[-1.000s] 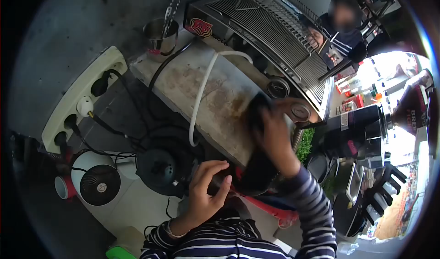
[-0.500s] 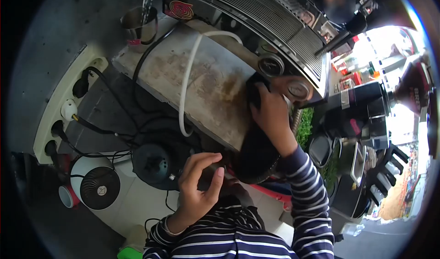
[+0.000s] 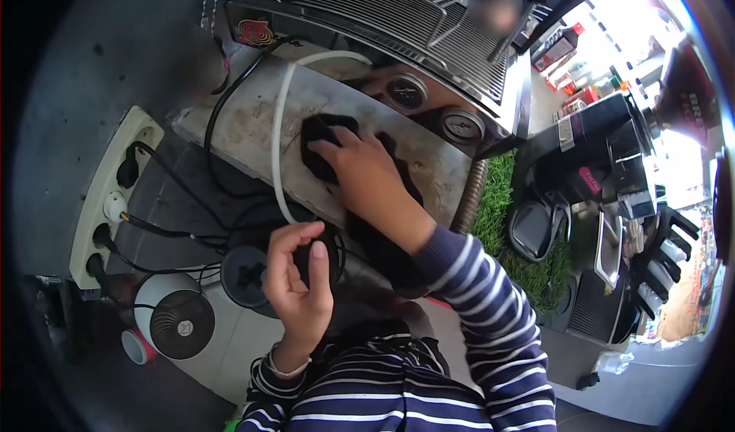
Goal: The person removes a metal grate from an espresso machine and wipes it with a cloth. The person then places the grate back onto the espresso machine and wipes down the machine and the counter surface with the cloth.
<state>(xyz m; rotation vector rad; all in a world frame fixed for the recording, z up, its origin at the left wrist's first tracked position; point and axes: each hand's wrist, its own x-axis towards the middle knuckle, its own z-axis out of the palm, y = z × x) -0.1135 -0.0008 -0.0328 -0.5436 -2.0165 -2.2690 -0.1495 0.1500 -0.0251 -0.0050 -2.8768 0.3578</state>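
Note:
My right hand (image 3: 367,176) presses a black cloth (image 3: 329,130) against a stained, whitish counter slab (image 3: 253,110). Its fingers bend into the fabric, and dark folds of it show beside and below the hand. Just beyond stands an espresso machine (image 3: 367,7) with two round gauges (image 3: 463,126). A white hose (image 3: 282,133) curves across the slab, left of the cloth. My left hand (image 3: 300,283) hovers in front of the slab's near edge, holding nothing, thumb and curled fingers apart.
Black cables run from a power strip (image 3: 115,202) on the left. Below are a round fan (image 3: 182,321) and a red-and-white cup (image 3: 138,348). Rightward lie a ribbed metal hose (image 3: 471,198), green artificial grass (image 3: 498,195) and a black grinder (image 3: 586,156). A person (image 3: 494,11) appears at the top.
My right hand has moved left along the slab with the black cloth, from beneath the gauges toward the white hose. My left hand stays raised, still apart from everything. The view has shifted.

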